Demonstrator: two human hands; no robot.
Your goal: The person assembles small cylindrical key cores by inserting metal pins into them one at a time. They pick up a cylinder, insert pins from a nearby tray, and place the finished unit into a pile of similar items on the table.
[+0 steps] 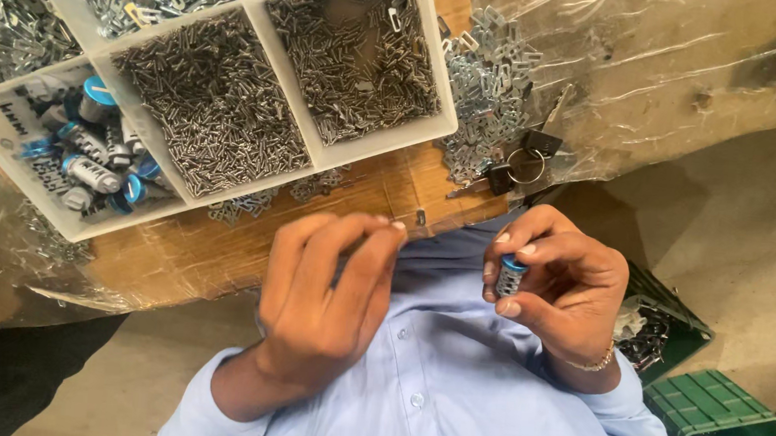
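Pale blue shirt fabric fills the lower middle of the frame, worn by the person whose two hands are raised in front of it. The view looks down oddly, so the person's body appears at the bottom and the workbench at the top.

At centre, the left hand has its fingers bent and drawn together, fingertips pinched at the upper right of the hand; whatever small part sits between them is too tiny to make out. Right of centre, the right hand curls around a small metal lock cylinder with a blue cap, thumb and fingers closed on it, held upright just apart from the other hand. A thin bracelet circles that wrist.

Across the upper left lies a white divided tray on a brown wooden bench top. Its compartments hold heaps of small metal pins, and the lower left compartment holds more blue-capped cylinders. Loose flat metal plates are piled just right of the tray, with keys on a ring beside them. Green plastic crates stand at the lower right.
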